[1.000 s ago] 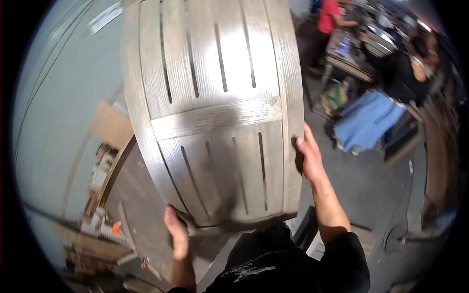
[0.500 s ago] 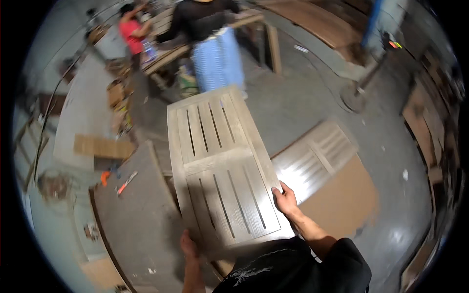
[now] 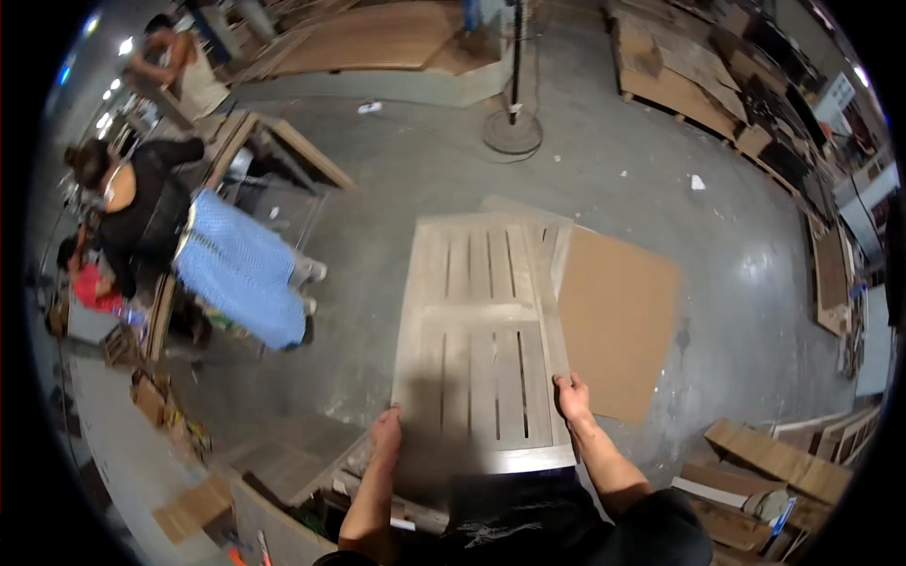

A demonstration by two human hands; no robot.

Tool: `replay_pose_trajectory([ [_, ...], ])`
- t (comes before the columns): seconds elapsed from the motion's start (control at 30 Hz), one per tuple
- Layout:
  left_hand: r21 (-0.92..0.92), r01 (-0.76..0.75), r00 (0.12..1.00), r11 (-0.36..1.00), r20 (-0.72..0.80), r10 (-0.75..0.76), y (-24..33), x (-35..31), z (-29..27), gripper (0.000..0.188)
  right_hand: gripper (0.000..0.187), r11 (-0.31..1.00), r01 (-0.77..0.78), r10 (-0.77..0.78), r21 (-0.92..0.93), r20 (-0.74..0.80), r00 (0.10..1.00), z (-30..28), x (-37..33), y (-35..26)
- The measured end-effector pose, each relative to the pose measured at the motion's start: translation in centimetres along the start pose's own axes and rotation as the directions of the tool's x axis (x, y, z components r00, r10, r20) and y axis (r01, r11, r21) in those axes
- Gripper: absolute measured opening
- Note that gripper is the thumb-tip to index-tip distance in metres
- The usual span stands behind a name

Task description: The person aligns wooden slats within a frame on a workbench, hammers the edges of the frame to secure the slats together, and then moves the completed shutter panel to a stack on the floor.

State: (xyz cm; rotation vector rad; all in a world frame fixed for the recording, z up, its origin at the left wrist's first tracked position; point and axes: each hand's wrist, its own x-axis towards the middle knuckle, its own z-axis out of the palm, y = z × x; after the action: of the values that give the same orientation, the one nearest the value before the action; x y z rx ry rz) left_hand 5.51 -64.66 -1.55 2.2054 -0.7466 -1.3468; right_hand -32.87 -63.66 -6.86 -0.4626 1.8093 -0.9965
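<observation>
A greyish wooden panel with two rows of long slots and a framed border is held out in front of my body. My left hand grips its left edge near the lower corner. On the opposite edge, my right hand has its thumb on the face and its fingers hidden beneath. Beyond and partly under it in view, another wooden panel lies low by the floor, mostly covered by the held one. Next to that is a flat brown cardboard sheet.
At left, a person in a blue wrap bends at a wooden workbench, with other people nearby. A round-based stand is ahead. Stacked boards sit far right; wood pieces lie near right. A table corner is near left.
My view has swung right, so the workbench and people now sit at left. The panel, still in both hands, now appears over the floor panel and beside the cardboard.
</observation>
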Motion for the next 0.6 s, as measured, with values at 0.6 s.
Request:
replay_pose_trajectory([
  [0.6, 0.508, -0.097, 0.986, 0.856, 0.165, 0.013, 3.8, 26.8, 15.0, 0.055, 0.038, 0.973, -0.199, 0.164, -0.112, -0.266, 0.95, 5.5, 19.1, 12.0],
])
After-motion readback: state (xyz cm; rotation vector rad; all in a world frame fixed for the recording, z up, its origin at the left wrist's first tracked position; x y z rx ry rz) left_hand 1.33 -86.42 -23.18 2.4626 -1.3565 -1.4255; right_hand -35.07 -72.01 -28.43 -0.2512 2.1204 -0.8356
